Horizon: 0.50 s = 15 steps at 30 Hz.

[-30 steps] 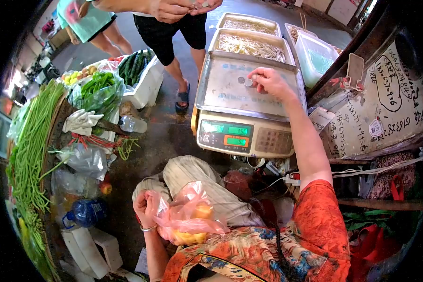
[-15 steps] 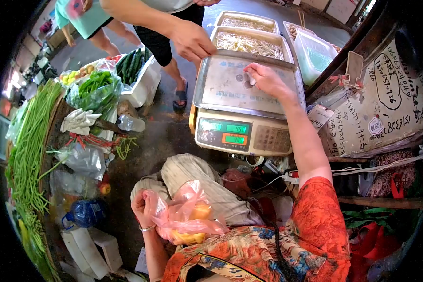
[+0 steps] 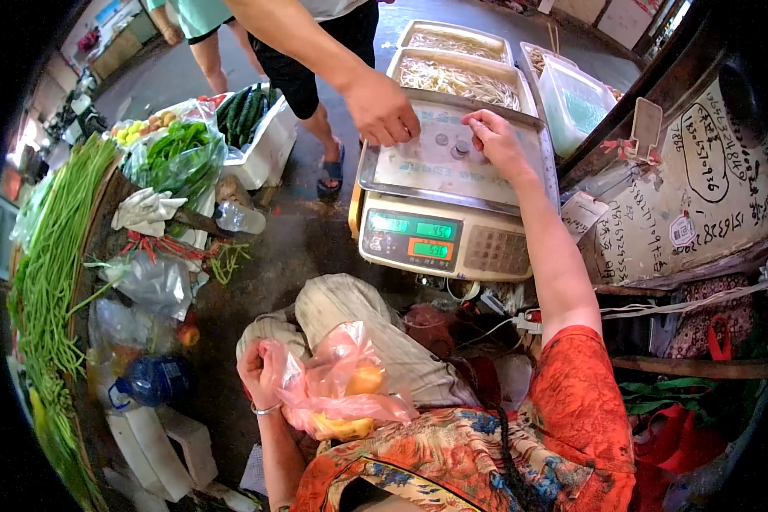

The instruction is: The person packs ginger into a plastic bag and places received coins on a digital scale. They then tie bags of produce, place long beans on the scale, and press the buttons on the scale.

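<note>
My left hand (image 3: pixel 263 373) is closed round the gathered top of a thin pink plastic bag (image 3: pixel 343 375), which rests on my lap. Yellow things (image 3: pixel 343 425) show through the bag; their kind is unclear. My right arm reaches over the metal tray (image 3: pixel 405 171) of a digital scale (image 3: pixel 439 239). There my right hand (image 3: pixel 497 145) hovers with bent fingers slightly apart and nothing visible between them. Close to its fingertips lie coins (image 3: pixel 460 151), with another coin (image 3: pixel 441 139) to their left. Another person's hand (image 3: pixel 382 111) is over the tray's left side.
Trays of bean sprouts (image 3: pixel 459 77) and a clear plastic tub (image 3: pixel 576 102) stand behind the scale. Long green beans (image 3: pixel 55 282), leafy greens (image 3: pixel 179 158) and cucumbers (image 3: pixel 241 115) are at left. A marked board (image 3: pixel 691 196) leans at right; cables (image 3: pixel 648 310) cross below it.
My right hand has shifted slightly right, and more coins show beside its fingers. The other person's hand has moved from the tray's edge over the tray. Some display digits differ. My left hand stays put.
</note>
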Motion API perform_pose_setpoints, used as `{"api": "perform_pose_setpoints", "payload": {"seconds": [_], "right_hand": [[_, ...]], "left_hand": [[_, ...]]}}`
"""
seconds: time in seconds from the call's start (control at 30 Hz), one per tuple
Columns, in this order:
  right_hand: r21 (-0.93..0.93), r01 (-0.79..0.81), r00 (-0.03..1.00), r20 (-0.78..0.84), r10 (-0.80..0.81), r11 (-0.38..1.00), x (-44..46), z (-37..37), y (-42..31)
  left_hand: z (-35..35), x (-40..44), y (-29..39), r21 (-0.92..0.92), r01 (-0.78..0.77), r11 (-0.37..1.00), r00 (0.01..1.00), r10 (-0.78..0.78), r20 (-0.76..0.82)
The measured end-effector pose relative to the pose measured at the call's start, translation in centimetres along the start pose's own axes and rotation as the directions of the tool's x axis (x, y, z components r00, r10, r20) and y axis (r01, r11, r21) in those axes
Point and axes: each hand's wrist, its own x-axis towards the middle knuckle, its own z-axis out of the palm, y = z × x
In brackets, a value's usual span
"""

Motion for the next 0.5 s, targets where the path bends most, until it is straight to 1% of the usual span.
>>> {"api": "perform_pose_setpoints", "payload": {"seconds": [0.07,0.2,0.3,0.37,0.4,0.47,0.5], "right_hand": [[0.034,0.005,1.0,0.016,-0.006,0.999,0.0,0.0,0.2],[0.005,-0.003,0.999,0.05,0.003,1.0,-0.2,0.2,0.1],[-0.024,0.039,0.998,0.052,-0.038,0.999,0.3,0.3,1.2],[-0.074,0.084,0.996,0.038,-0.081,0.994,0.7,0.4,1.9],[-0.074,0.086,0.996,0.04,-0.083,0.994,0.4,0.6,1.3],[-0.282,0.139,0.989,-0.004,-0.146,0.949,-0.2,1.2,-0.1],[-0.281,0.142,0.989,-0.002,-0.148,0.949,-0.2,1.6,-0.9]], "left_hand": [[0.0,0.0,-0.1,-0.012,0.01,1.0,1.0,-0.01,-0.001],[-0.4,-0.1,-0.5,-0.013,0.012,1.0,1.0,-0.012,0.015],[-0.2,0.0,-0.2,-0.006,0.014,1.0,1.0,-0.014,0.015],[0.1,0.0,0.2,0.005,0.007,1.0,1.0,-0.007,0.012],[0.2,0.0,0.4,0.013,0.017,1.0,1.0,-0.017,0.001],[0.2,0.0,0.3,0.021,0.024,0.999,1.0,-0.024,-0.013],[0.1,-0.1,0.0,0.0,0.03,1.0,0.999,-0.03,-0.013]]}}
